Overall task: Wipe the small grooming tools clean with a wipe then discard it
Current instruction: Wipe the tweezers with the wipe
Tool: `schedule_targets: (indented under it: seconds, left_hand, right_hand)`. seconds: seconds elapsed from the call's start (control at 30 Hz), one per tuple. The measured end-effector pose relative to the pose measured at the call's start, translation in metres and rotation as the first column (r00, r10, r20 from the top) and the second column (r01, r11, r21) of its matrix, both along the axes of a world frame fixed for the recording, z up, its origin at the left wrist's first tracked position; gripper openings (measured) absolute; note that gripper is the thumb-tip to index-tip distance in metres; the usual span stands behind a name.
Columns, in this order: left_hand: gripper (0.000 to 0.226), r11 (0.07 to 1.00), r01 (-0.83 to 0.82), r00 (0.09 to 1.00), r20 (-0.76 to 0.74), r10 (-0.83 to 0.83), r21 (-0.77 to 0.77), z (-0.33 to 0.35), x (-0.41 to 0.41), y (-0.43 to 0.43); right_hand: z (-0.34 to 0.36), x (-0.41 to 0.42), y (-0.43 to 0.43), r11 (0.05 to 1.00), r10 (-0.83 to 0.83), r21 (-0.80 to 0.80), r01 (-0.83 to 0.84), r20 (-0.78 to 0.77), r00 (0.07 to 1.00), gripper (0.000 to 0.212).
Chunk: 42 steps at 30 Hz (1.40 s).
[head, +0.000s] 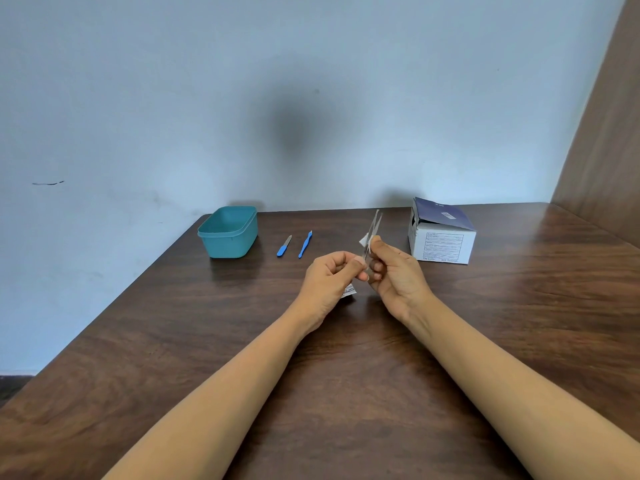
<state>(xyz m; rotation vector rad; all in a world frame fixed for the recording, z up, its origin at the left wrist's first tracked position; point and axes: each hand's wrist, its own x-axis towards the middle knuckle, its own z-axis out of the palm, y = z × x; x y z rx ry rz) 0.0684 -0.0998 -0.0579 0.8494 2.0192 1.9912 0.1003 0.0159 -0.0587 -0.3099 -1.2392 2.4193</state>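
Note:
Silver tweezers (375, 223) point up and away above the table's middle. My left hand (329, 278) pinches their lower end between thumb and forefinger. My right hand (398, 275) grips a small white wipe (364, 240) folded around the tweezers' shaft. Two blue-handled grooming tools lie on the table to the left: a small nail file (284, 246) and a slim blue tool (305, 244), side by side. A torn white wrapper (348, 292) lies under my left hand, mostly hidden.
A teal plastic tub (228, 233), open, stands at the back left of the dark wooden table (346, 358). A white and navy cardboard box (441, 237) with its lid raised stands at the back right. A wall runs close behind, a wooden panel on the right.

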Motion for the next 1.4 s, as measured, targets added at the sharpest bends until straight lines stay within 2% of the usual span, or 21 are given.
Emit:
schedule_targets:
  seconds: [0.2, 0.47, 0.73, 0.87, 1.0, 1.13, 1.27, 1.4]
  left_hand:
    - [0.015, 0.999, 0.034, 0.999, -0.012, -0.034, 0.011, 0.002, 0.001, -0.001]
    - [0.014, 0.993, 0.073, 0.993, -0.088, -0.081, -0.091, -0.005, -0.001, -0.002]
    - [0.013, 0.988, 0.019, 0.984, -0.174, -0.045, -0.152, -0.005, -0.005, -0.003]
    - [0.013, 0.982, -0.012, 0.973, -0.230, -0.032, -0.189, -0.005, -0.005, -0.005]
    - [0.015, 0.972, -0.192, 0.940, -0.309, 0.143, -0.134, -0.004, -0.005, -0.006]
    - [0.016, 0.933, -0.342, 0.870, -0.414, 0.268, -0.115, -0.007, -0.007, -0.006]
    - [0.018, 0.894, -0.420, 0.800, -0.528, 0.284, -0.155, -0.008, -0.008, -0.007]
    - [0.016, 0.834, -0.522, 0.677, -0.681, 0.278, -0.178, -0.006, -0.003, -0.008]
  right_hand:
    - [0.000, -0.001, 0.005, 0.998, 0.013, -0.056, -0.014, -0.021, 1.000, 0.012]
    - [0.007, 0.000, 0.023, 0.977, -0.064, -0.207, 0.055, -0.034, 0.997, 0.017]
    - [0.006, -0.002, 0.027, 0.970, -0.103, -0.222, 0.099, -0.005, 0.995, 0.013]
    - [0.005, -0.003, 0.036, 0.948, -0.177, -0.261, 0.181, 0.036, 0.983, 0.014]
    - [0.002, -0.001, 0.036, 0.962, -0.186, -0.188, 0.197, 0.074, 0.980, 0.011]
    - [0.001, 0.000, 0.023, 0.991, -0.135, -0.009, 0.136, 0.091, 0.987, 0.007]
    - [0.001, 0.004, 0.013, 0.992, -0.098, 0.089, 0.089, 0.109, 0.989, 0.010]
    - [0.002, 0.006, 0.008, 0.989, -0.099, 0.122, 0.083, 0.123, 0.987, 0.010]
